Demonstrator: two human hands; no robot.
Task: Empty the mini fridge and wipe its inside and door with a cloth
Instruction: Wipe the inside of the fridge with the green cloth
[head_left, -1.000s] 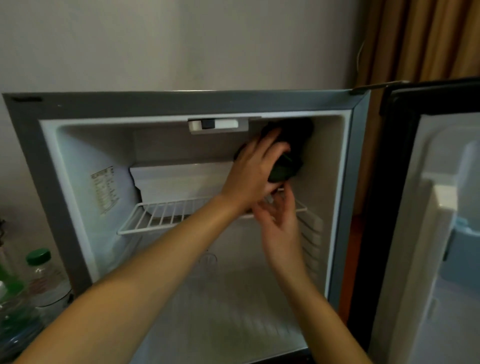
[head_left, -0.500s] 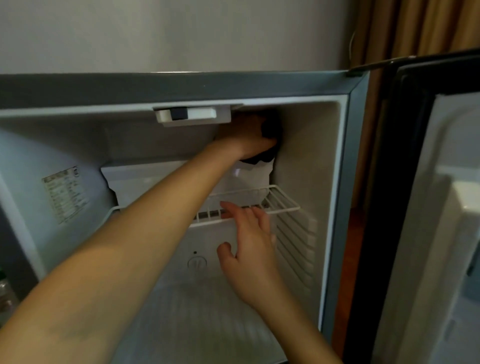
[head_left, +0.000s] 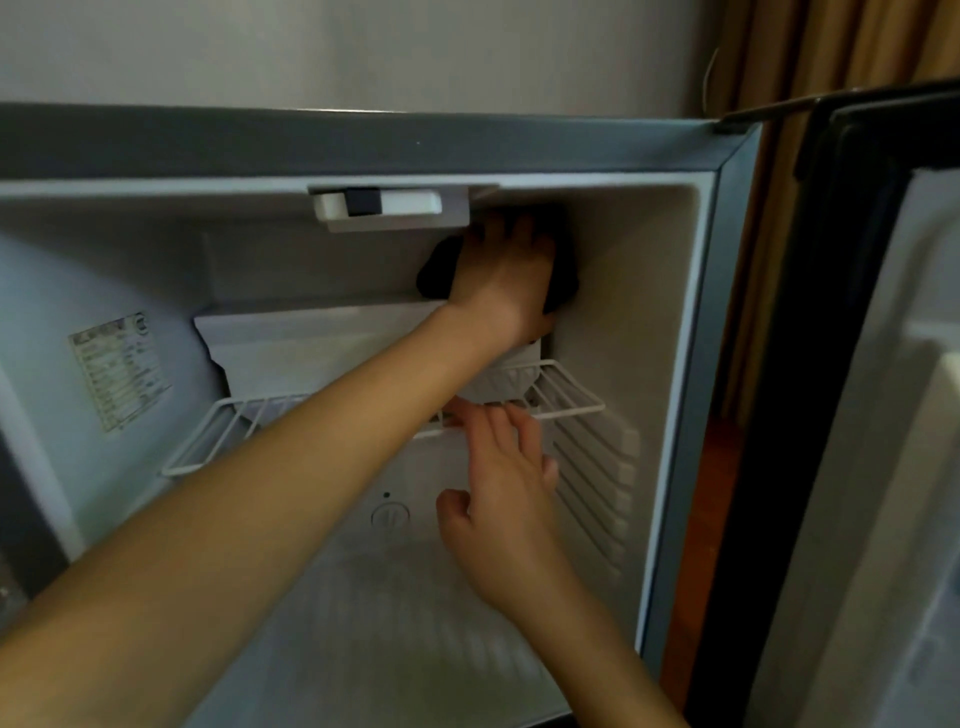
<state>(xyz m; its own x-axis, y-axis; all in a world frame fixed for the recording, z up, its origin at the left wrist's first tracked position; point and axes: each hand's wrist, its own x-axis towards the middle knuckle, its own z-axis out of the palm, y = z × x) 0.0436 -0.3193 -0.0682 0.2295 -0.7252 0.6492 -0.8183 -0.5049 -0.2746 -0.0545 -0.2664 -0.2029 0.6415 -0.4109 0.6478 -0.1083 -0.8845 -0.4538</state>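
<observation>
Mini fridge (head_left: 675, 156) open, door (head_left: 883, 415) swung out to the right. No food or bottles visible inside. What shows is a wire shelf (head_left: 571, 400), a white tray (head_left: 322, 348) at the far wall, and a dial (head_left: 389, 515) below it.

Left hand (head_left: 498, 275): in the far upper right corner, palm over a dark cloth (head_left: 436, 273), fingers pointing up and fairly flat, pressing it to the wall. The cloth bulges out on both sides of the hand. Thumb hidden, so I cannot tell whether it hooks the cloth.

Right hand (head_left: 511, 483): holds nothing, fingers straight and loosely spread, tips touching the near edge of the wire shelf.

Judgement: emptying looks done and the inside is being wiped. Whether the door has been wiped cannot be told.

Risks:
- The shelf probably only rests on the side ribs. Weight from the right hand, or from the left forearm crossing just above it, could tip or unseat it.
- The left hand works just beside the switch housing (head_left: 389, 208) on the ceiling, and a wide stroke could knock it.
- A flat palm holds bunched cloth weakly, so it may slip and drop behind the tray.
- The corner lies in shadow, so missed patches are likely.
</observation>
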